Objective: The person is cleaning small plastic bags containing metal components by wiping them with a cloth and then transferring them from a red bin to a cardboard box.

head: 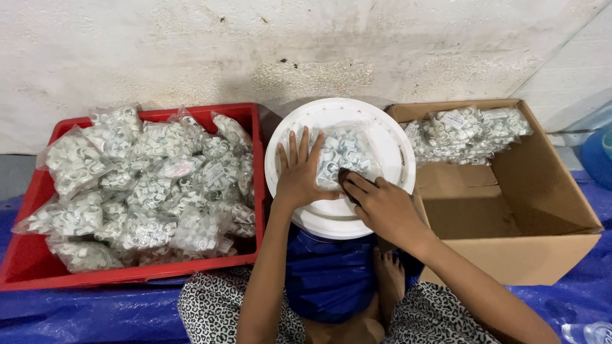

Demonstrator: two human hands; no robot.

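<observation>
We see a clear plastic bag (344, 156) of small white plastic clips lying flat on a round white lid (389, 137), which sits on a blue barrel (328, 274) between the person's knees. The bag's long axis runs roughly left to right across the lid, with its far edge toward the wall (306, 44).

The left hand (298, 175) lies on the bag's left part with its 4 visible fingers spread and pointing away toward the wall; its grip is open and flat, pressing rather than pinching. The right hand (379, 204) rests on the bag's near right part, fingers curled together over a small dark thing (347, 175) at their tips; we cannot tell what that thing is, nor how tightly the grip closes on it.

To the left, a red crate (25, 267) is heaped above its rim with many similar filled bags (153, 185), lying at all angles. To the right, an open cardboard box (542, 216) holds a few more filled bags (468, 130), all stacked at its far end, while the near part shows its bare cardboard bottom. Crate, barrel and box stand on a blue sheet (76, 315). The person's patterned trousers (210, 309) show at the lower edge, along with a bare foot (389, 280) just beside the barrel.
</observation>
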